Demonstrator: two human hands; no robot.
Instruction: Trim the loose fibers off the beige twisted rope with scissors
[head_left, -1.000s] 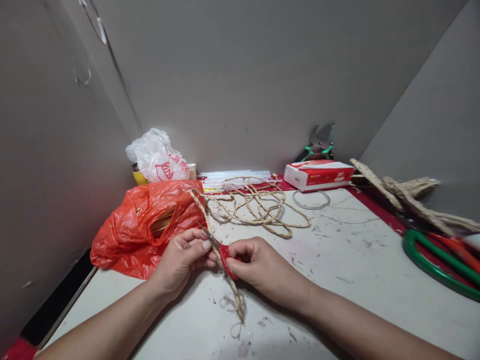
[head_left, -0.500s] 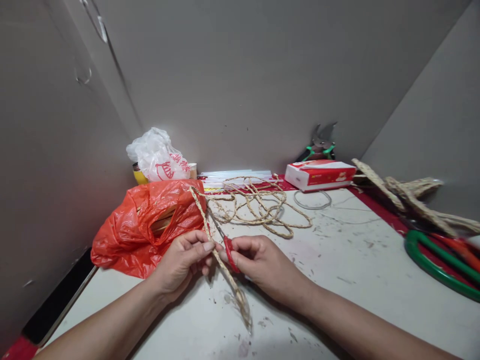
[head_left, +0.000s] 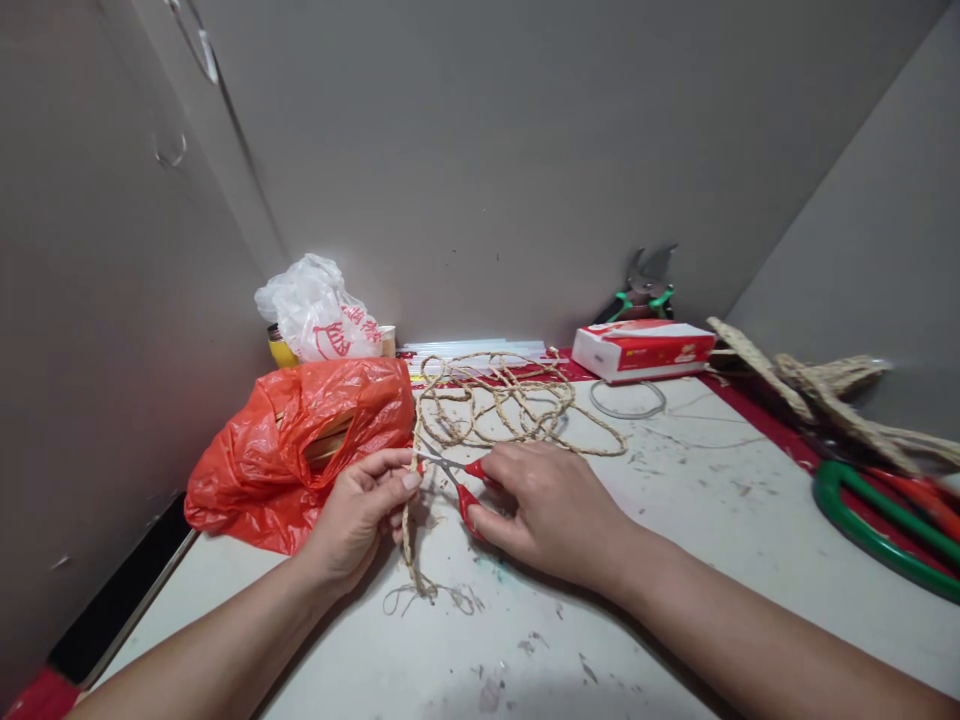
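Note:
My left hand (head_left: 369,505) pinches a braided straw cord (head_left: 407,530) between thumb and fingers. Below the fingers, the cord's frayed end hangs down over the white table. My right hand (head_left: 536,505) has its thumb and fingers in the red handles of small scissors (head_left: 450,472). The scissor handles are spread, and the blades point left, at the cord just beside my left fingertips. Whether the blades touch the cord is hard to tell. Above the hands, the rest of the cord lies in loose loops (head_left: 525,430).
An orange plastic bag (head_left: 247,450) with sticks lies left, a white bag (head_left: 311,305) behind it. At the back are clear rods (head_left: 472,349), a tissue box (head_left: 643,352) and pruning shears (head_left: 643,285). Straw braids (head_left: 825,375) and a green handle (head_left: 832,515) sit right.
The scissors have opened and their blades have swung left to the cord. The cord hangs more upright, its frayed end moved left and up. My right hand has turned and risen slightly.

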